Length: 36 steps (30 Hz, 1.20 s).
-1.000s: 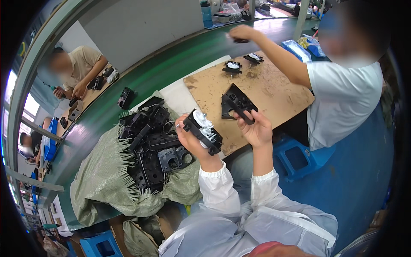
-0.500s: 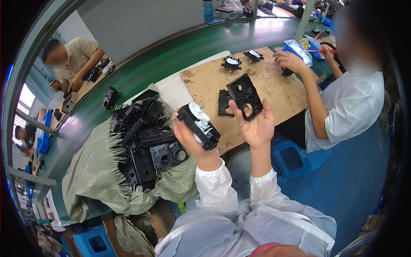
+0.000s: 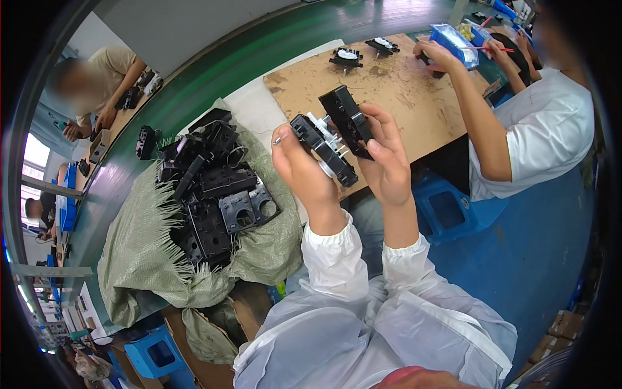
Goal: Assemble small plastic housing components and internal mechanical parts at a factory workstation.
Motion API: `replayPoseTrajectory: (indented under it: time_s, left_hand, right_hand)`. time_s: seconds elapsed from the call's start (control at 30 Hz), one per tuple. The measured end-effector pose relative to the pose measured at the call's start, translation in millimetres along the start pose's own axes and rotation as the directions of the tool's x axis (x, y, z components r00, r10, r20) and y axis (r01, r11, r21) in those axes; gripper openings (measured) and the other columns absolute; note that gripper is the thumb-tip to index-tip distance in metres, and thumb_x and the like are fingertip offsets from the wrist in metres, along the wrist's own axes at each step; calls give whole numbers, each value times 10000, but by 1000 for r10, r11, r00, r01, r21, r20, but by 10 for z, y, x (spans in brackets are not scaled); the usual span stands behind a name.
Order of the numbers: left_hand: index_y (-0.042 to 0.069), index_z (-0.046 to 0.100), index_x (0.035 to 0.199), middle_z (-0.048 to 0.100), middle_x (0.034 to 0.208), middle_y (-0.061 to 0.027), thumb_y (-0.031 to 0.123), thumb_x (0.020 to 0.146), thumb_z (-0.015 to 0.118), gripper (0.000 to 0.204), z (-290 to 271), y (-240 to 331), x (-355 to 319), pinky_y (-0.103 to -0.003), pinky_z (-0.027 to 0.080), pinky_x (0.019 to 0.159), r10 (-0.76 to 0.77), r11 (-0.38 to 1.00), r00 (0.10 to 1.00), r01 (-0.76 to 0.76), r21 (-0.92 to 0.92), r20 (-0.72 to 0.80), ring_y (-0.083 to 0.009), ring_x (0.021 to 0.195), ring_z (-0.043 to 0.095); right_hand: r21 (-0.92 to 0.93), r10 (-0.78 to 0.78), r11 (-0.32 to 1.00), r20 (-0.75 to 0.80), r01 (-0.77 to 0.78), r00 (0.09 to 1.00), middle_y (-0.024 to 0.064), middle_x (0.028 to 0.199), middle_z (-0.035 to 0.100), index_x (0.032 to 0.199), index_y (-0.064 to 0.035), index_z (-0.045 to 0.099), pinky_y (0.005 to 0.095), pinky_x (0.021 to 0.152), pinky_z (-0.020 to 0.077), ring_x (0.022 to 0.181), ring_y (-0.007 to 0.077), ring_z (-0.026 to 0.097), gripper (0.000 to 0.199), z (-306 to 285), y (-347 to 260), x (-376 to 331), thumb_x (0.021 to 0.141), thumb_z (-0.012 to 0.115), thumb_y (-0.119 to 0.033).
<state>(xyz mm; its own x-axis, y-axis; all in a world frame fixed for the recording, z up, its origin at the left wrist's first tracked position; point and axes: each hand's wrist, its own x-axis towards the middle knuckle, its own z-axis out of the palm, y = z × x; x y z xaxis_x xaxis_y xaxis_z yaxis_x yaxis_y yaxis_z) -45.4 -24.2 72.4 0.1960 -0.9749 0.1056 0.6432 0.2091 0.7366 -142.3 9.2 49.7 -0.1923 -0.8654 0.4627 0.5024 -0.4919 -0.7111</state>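
Over the edge of the worktop [image 3: 424, 120], grasping with bent fingers [image 3: 385, 119] the black housing [image 3: 346, 120] (right hand [image 3: 390, 166]) and the gear assembly [image 3: 322, 148] (left hand [image 3: 307, 176], white gears [image 3: 320, 127] toward the housing), with both long axes slanting from upper left to lower right.

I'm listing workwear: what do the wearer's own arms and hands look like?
The left hand and right hand are bare, with no gloves or watch in sight. The left sleeve and right sleeve are white, loose and thin-looking, ending in gathered cuffs. No cables or markings show on them.
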Motion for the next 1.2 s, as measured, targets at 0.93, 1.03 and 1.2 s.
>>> replayPoseTrajectory:
  time_s: [0.93, 1.03, 1.2]
  left_hand:
    - [18, 519, 903, 545, 772, -11, 251, 1054, 418, 296, -24, -62, 33, -233, 393, 618, 167, 952, 985, -151, 265, -41, -68, 681, 468]
    - [28, 526, 889, 530, 762, 4, 237, 1049, 419, 284, -35, -107, 34, -230, 379, 603, 226, 906, 974, -200, 373, -28, -62, 670, 456]
    - [51, 521, 863, 493, 734, 24, 216, 1046, 412, 270, -4, -98, 23, -220, 347, 589, 208, 919, 978, -188, 347, -22, -50, 660, 428]
  right_hand:
    - [-134, 139, 981, -6, -139, 990, 143, 1345, 450, 1400, 15, 357, 321, 1074, 339, 1251, 192, 450, 469, 159, -101, -59, 986, 432, -191]
    - [-170, 137, 976, -2, -135, 991, 138, 1331, 456, 1400, 14, 355, 314, 1061, 346, 1226, 180, 459, 449, 159, -111, -63, 995, 409, -172]
    - [-222, 125, 968, 23, -117, 992, 143, 1323, 457, 1403, 17, 346, 315, 1055, 351, 1214, 174, 463, 446, 130, -81, -70, 1007, 395, -182]
